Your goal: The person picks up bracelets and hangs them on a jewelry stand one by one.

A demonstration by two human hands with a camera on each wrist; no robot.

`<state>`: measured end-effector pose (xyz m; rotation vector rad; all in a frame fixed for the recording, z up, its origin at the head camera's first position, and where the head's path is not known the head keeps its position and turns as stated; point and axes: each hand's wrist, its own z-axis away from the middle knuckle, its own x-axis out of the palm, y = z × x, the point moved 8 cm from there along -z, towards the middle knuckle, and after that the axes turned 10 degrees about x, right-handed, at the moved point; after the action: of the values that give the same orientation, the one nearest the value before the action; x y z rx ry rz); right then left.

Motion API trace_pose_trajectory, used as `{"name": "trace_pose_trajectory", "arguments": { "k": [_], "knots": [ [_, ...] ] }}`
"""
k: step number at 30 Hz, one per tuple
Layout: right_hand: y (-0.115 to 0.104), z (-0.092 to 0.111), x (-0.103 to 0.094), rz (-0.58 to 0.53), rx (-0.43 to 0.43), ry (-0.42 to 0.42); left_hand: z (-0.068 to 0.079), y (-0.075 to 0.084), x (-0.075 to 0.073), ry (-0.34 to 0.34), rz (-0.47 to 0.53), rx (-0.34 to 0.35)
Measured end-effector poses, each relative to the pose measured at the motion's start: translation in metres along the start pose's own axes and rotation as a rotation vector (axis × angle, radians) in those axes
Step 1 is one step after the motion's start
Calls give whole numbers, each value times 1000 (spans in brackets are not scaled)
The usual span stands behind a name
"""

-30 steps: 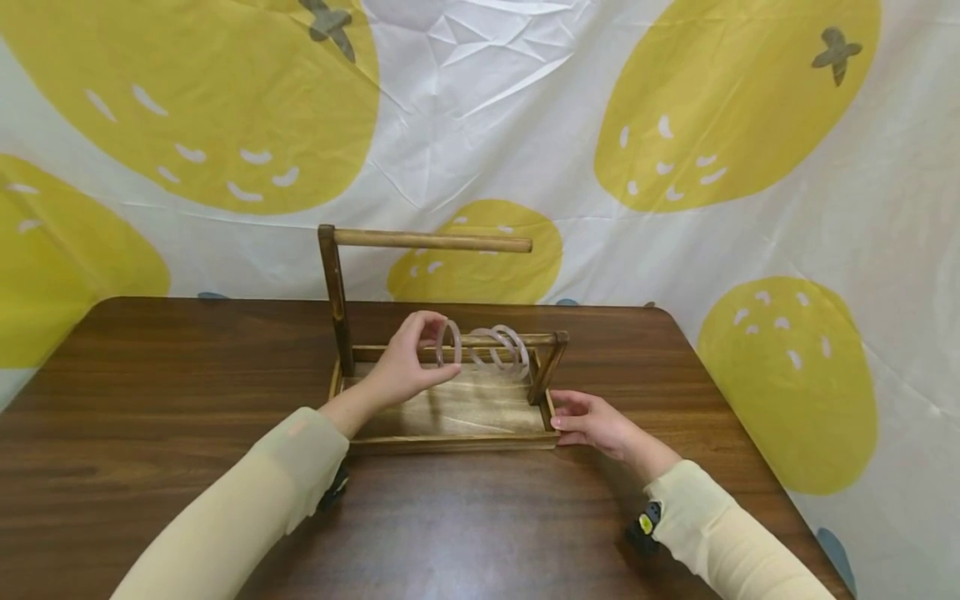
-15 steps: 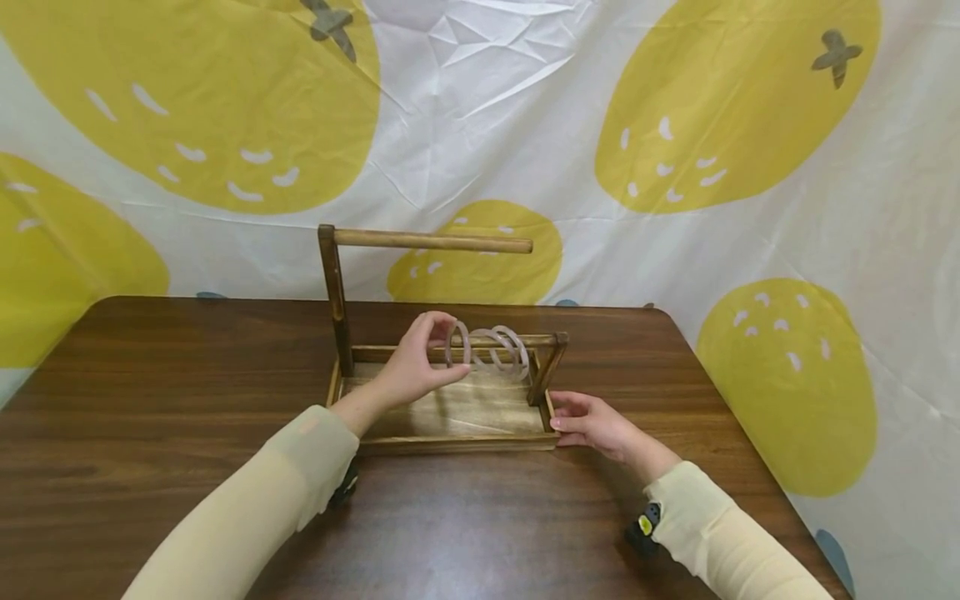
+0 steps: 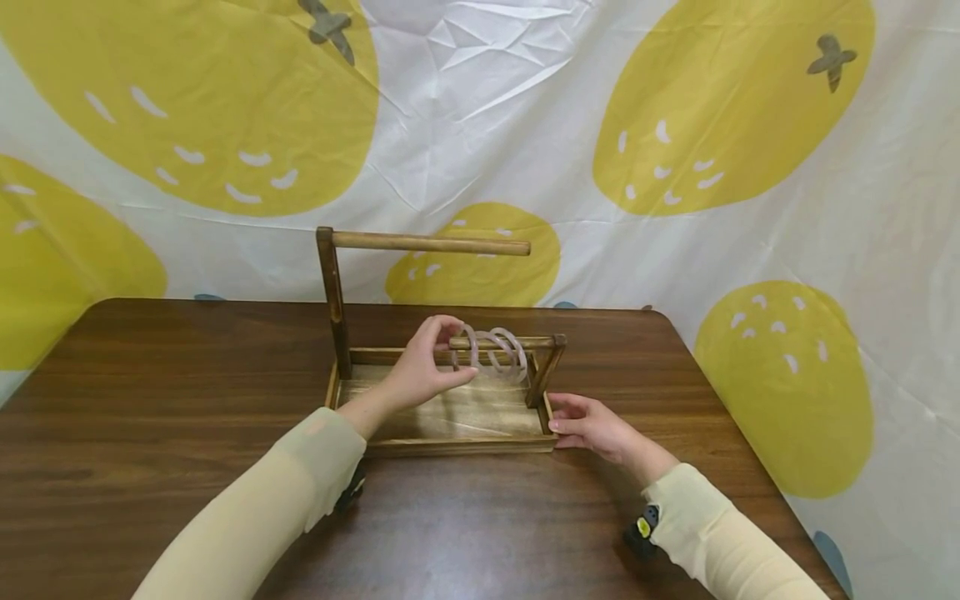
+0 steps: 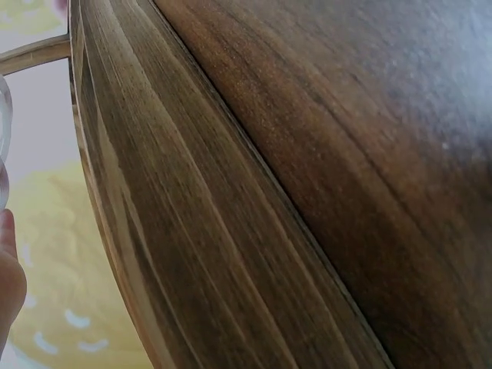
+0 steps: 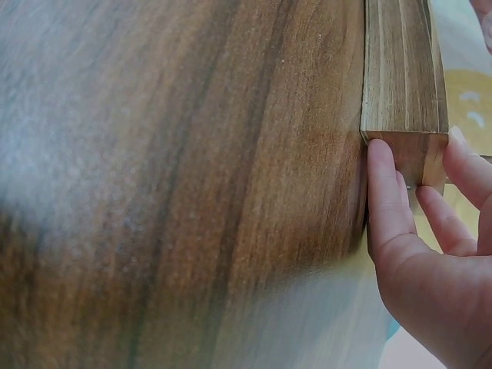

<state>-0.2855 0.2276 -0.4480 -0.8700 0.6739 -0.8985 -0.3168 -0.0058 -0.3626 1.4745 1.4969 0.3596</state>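
My left hand [image 3: 427, 367] pinches a pale translucent bangle [image 3: 474, 352] between thumb and fingers. This bangle stands upright around the free left end of the lower bar of a wooden bracelet stand [image 3: 450, 447]. Farther right on that bar hang other similar bangles [image 3: 521, 350]. In the left wrist view only a sliver of bangle [image 4: 4, 131] and part of the hand show at the left edge. My right hand [image 3: 596, 427] holds the right end of the stand's tray; the right wrist view shows its fingers against the end wall [image 5: 411, 154] and the thumb at the rim.
A higher bar [image 3: 431, 242] of the stand, with nothing hanging on it, runs right from a tall post [image 3: 333, 300]. Beneath lies a brown wood-grain table [image 3: 187, 375]. Behind its far edge hangs a white cloth [image 3: 480, 150] printed with yellow fruit.
My left hand has moved right with its bangle, from left of the lower bar's tip to around the bar, close to the other bangles. The right hand stays at the tray's end.
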Motion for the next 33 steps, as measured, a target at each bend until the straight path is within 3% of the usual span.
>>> {"name": "trace_pose_trajectory", "arguments": {
  "k": [14, 33],
  "knots": [
    [2, -1, -1, 3, 2, -5, 0, 0, 5, 30, 29, 4],
    [3, -1, -2, 5, 1, -3, -1, -7, 12, -7, 168, -64]
  ]
}}
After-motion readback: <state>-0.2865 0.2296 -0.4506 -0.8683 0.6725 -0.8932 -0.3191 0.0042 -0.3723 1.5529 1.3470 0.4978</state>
